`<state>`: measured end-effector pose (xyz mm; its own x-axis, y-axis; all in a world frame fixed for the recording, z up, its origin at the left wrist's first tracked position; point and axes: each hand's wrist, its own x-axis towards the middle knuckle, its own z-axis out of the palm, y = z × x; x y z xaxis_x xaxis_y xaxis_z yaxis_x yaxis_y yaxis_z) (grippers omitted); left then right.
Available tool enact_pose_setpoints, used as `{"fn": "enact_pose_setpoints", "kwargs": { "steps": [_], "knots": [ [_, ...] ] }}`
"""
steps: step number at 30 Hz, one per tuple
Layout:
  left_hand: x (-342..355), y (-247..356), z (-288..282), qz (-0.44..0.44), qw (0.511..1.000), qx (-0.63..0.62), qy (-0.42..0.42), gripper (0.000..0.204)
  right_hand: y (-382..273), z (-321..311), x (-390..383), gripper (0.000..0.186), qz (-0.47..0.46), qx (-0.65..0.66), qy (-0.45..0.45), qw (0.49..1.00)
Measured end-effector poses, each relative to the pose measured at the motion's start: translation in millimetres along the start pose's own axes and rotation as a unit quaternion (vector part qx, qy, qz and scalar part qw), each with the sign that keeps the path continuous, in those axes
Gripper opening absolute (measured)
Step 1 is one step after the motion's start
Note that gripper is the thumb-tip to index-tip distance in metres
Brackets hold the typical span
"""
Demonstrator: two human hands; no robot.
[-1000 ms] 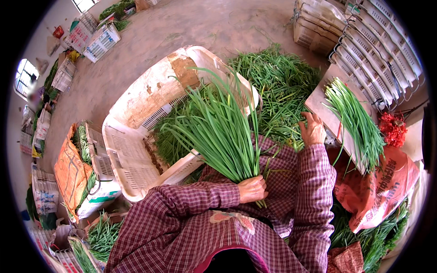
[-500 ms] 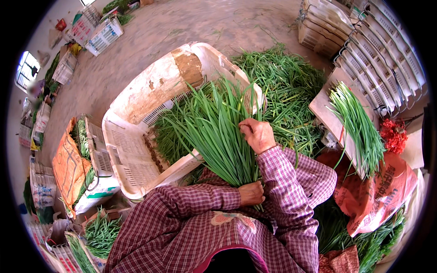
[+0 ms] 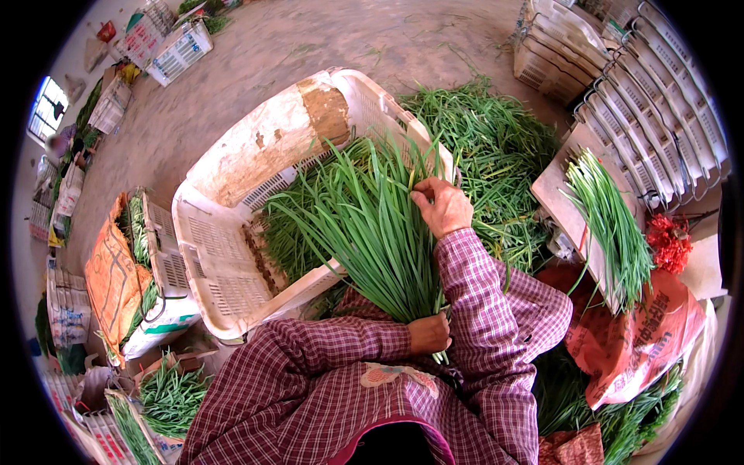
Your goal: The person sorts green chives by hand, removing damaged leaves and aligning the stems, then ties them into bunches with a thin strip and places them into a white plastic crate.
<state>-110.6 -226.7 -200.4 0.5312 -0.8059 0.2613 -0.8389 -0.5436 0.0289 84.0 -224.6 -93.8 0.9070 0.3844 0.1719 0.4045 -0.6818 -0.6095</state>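
Observation:
My left hand is wrapped round the white lower ends of a fanned bunch of garlic chives, held over my lap. Its green leaves spread up and away over the near rim of a white plastic crate. At the bunch's upper right edge, my right hand has thumb and forefinger pinched on a chive leaf, with a yellowish bit beside the fingertips. Inside the crate lie more loose green leaves. A second bunch of chives rests on a board at my right.
Beyond the crate's right side a heap of loose chives covers the floor. Stacked crates stand far right, above a cluster of red ties and a red sack. At left is a crate with an orange sack.
My right hand has moved slightly up along the bunch's right edge, its fingertips now at a yellowish bit. My left hand keeps its hold. The view has shifted slightly.

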Motion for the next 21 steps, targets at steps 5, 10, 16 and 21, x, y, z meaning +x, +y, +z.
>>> {"fn": "enact_pose_setpoints", "kwargs": {
  "steps": [5,10,16,21],
  "knots": [
    [0,2,5,-0.009,1.0,0.002,-0.019,0.019,1,-2,-1,0.017,0.022,0.041,-0.035,0.998],
    [0,1,5,-0.006,1.0,-0.003,-0.017,0.02,-6,-4,0,0.023,0.023,0.003,-0.064,0.998],
    [-1,2,8,-0.004,1.0,-0.016,-0.012,0.025,-7,-8,-2,0.025,0.031,-0.024,-0.149,0.988],
    [-1,3,14,-0.001,1.0,-0.018,-0.001,0.029,3,-12,-15,0.025,0.028,-0.004,-0.119,0.992]
  ]
}}
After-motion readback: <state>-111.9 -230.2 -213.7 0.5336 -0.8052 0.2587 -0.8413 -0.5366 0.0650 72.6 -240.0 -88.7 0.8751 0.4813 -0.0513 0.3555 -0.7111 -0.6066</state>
